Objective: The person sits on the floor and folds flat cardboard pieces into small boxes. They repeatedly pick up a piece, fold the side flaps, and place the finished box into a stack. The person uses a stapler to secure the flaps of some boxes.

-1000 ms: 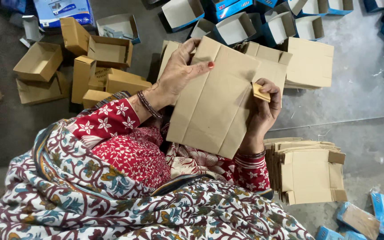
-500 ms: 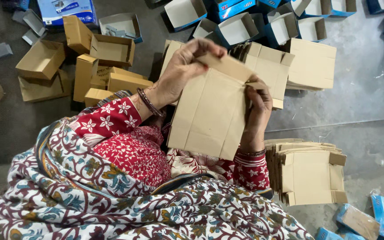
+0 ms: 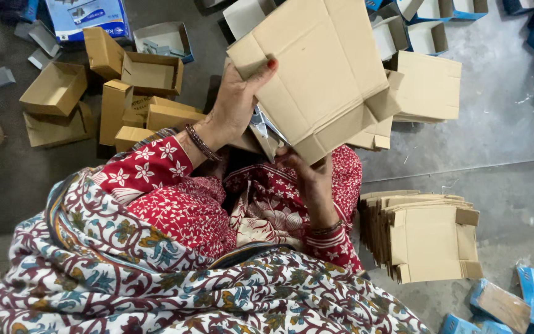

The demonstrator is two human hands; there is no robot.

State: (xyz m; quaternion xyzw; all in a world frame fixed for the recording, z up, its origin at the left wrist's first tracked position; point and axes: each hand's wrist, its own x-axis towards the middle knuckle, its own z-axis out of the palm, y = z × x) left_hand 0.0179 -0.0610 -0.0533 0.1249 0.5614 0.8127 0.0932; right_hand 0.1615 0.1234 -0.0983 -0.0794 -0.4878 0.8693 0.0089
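Note:
My left hand (image 3: pixel 237 102) grips the left edge of a brown cardboard box (image 3: pixel 316 68) that is raised and tilted up in front of me, its flaps partly unfolded. My right hand (image 3: pixel 312 179) is under the box's lower corner, fingers pressed against the bottom flaps. Both sleeves are red with white flowers, and a patterned shawl covers my lap. A stack of flat brown box blanks (image 3: pixel 424 235) lies on the floor by my right knee.
Several folded open brown boxes (image 3: pixel 134 74) lie on the grey floor at the left. More flat blanks (image 3: pixel 428 83) lie beyond the held box. Blue and white cartons (image 3: pixel 431 12) line the top edge, and blue packets (image 3: pixel 520 303) lie at the bottom right.
The flat blank has been lifted higher and opened out into a box shape. My right hand has dropped from its right edge to beneath its lower end.

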